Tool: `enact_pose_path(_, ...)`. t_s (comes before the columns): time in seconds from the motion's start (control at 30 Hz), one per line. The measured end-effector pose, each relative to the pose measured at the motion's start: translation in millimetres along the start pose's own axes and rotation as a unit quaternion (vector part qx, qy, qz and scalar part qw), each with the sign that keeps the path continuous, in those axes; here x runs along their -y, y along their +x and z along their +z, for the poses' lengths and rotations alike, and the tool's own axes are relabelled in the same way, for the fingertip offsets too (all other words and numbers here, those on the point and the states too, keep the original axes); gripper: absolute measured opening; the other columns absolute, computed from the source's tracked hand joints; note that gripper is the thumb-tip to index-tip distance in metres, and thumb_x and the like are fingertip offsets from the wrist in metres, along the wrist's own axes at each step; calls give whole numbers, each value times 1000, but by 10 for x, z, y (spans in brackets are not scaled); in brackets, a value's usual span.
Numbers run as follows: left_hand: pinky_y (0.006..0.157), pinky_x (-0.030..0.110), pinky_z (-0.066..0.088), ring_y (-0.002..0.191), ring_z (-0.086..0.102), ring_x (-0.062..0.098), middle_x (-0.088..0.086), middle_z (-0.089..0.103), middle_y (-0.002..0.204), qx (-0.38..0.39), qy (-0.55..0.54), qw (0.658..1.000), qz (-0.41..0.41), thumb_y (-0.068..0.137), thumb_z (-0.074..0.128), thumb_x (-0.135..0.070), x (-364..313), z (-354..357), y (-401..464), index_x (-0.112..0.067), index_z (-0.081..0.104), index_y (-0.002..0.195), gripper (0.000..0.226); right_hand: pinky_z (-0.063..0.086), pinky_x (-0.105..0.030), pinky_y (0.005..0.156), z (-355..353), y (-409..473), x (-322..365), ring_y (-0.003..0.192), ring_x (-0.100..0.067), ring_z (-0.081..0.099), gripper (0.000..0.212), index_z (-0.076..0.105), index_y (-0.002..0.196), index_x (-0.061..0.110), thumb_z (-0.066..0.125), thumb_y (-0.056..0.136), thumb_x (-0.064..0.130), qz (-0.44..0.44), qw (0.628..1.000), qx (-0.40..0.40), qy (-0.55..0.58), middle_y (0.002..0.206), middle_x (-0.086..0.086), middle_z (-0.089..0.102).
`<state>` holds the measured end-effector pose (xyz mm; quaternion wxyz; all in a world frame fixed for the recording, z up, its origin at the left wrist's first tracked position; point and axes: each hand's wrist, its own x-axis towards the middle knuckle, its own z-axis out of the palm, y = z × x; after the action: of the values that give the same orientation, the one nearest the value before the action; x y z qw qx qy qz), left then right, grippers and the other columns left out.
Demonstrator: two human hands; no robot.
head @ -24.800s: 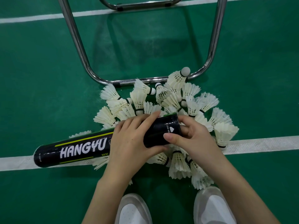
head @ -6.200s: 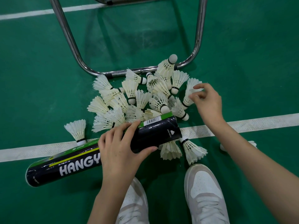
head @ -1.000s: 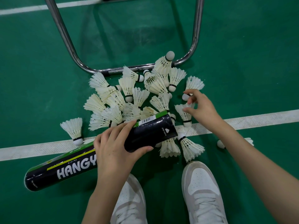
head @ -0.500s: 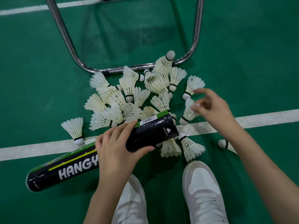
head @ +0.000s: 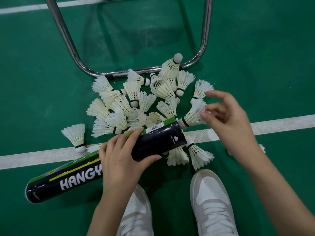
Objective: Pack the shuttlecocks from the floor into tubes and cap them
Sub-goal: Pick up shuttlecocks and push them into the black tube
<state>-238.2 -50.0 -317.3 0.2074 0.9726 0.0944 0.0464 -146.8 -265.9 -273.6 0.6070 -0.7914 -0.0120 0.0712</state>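
Observation:
A long black HANGYU tube (head: 158,142) lies slanted above the green floor, open end up and to the right. My left hand (head: 124,159) is wrapped around its middle. My right hand (head: 226,120) pinches the feathers of one white shuttlecock (head: 192,116), whose cork points at the tube's mouth and almost touches it. A pile of several white shuttlecocks (head: 136,101) covers the floor just beyond the tube. One lone shuttlecock (head: 75,136) stands on its cork at the left, and two more (head: 197,152) lie under the tube's mouth.
A chrome tubular chair frame (head: 71,46) curves around the far side of the pile. A white court line (head: 281,123) crosses the floor under the tube. My two white shoes (head: 209,193) are below. Another shuttlecock (head: 263,148) peeks out behind my right forearm.
My right hand lifted a shuttlecock off the right side of the pile and carried it left, cork first, up to the tube's mouth. The left hand and tube have barely shifted.

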Motion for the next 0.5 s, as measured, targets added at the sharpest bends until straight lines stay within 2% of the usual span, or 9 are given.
enact_pose_path(0.17, 94, 36, 25, 109, 48, 19, -3, 64, 116, -10, -4, 1000, 4, 65, 45, -77, -6, 18, 0, -28, 59, 122, 77, 50, -25, 81, 23, -63, 8, 80, -11, 60, 38, 54, 108, 34, 63, 84, 5, 32, 997, 12, 68, 82, 4, 62)
enact_pose_path(0.33, 94, 36, 25, 108, 49, 19, -4, 65, 114, -12, -10, 1000, 6, 65, 46, -77, -34, 27, 6, -28, 58, 122, 76, 53, -22, 75, 186, -181, 16, 77, -13, 63, 37, 52, 116, 21, 61, 84, 3, 80, 988, 66, 113, 83, -5, 64)
enact_pose_path(0.4, 94, 37, 26, 108, 50, 19, -5, 65, 114, -8, -10, 1000, 5, 64, 46, -77, -39, 30, 6, -28, 59, 121, 76, 51, -23, 75, 243, -216, 32, 77, -13, 63, 34, 51, 114, 21, 59, 86, 3, 88, 985, 81, 123, 86, -10, 65)
enact_pose_path(0.5, 92, 36, 27, 106, 54, 22, -5, 65, 113, -9, -7, 1000, 5, 64, 46, -77, -40, 31, 0, -28, 59, 121, 76, 50, -16, 73, 273, -232, 39, 76, -8, 61, 29, 51, 112, 23, 56, 88, 6, 92, 983, 90, 132, 86, -8, 65)
